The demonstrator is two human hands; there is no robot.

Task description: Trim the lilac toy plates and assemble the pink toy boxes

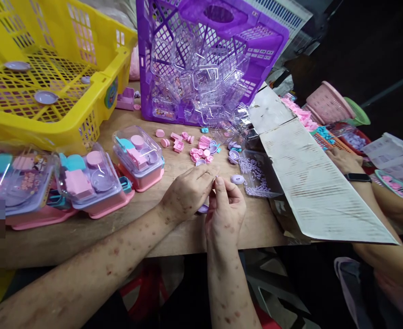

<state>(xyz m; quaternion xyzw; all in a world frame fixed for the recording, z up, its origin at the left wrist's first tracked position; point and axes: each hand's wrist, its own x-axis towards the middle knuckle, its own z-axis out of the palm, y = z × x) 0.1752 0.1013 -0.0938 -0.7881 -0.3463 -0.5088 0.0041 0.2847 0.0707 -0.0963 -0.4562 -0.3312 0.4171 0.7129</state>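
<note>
Over the wooden table (126,244), my left hand (189,189) and my right hand (226,205) meet at their fingertips. Both are pinched around something too small to make out. Under them a purple piece (203,209) shows in part. An oval purple piece (237,179) lies just beyond my right fingers. Past my hands sit small pink parts (178,145) and a purple cup (233,156). A clear tray (273,194) of tiny purple pieces stands to the right.
A yellow crate (115,68) stands at the left, a purple crate (146,91) behind, holding clear plastic shells. Packed toy sets (139,160) line the left side. A cardboard flap (307,178) slopes at the right, beyond it another person's arms (365,183) and baskets.
</note>
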